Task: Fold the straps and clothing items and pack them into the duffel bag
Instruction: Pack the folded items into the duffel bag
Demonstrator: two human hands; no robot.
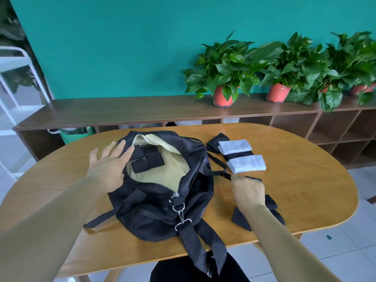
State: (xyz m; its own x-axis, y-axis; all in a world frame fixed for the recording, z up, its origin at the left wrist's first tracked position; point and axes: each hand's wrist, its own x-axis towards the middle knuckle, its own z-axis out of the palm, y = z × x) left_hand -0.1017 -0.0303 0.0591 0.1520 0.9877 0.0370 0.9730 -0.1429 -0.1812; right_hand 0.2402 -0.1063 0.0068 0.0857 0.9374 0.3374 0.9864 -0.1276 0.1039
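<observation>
A black duffel bag [156, 208] lies unzipped on the wooden table [295, 186], showing a pale yellow lining. Three rolled black straps [147, 159] lie inside it. My left hand [110, 161] hovers flat with fingers spread over the bag's left rim, holding nothing. My right hand [248, 191] is to the right of the bag, fingers pinched on a black padded strap [270, 204] that lies on the table. Two folded white cloths [235, 146] [246, 163] rest on a dark garment [215, 142] beyond my right hand.
The bag's shoulder strap [203, 249] with metal clips hangs over the table's near edge. Behind the table runs a low brown shelf unit [122, 110] with several potted plants [223, 78] against a teal wall.
</observation>
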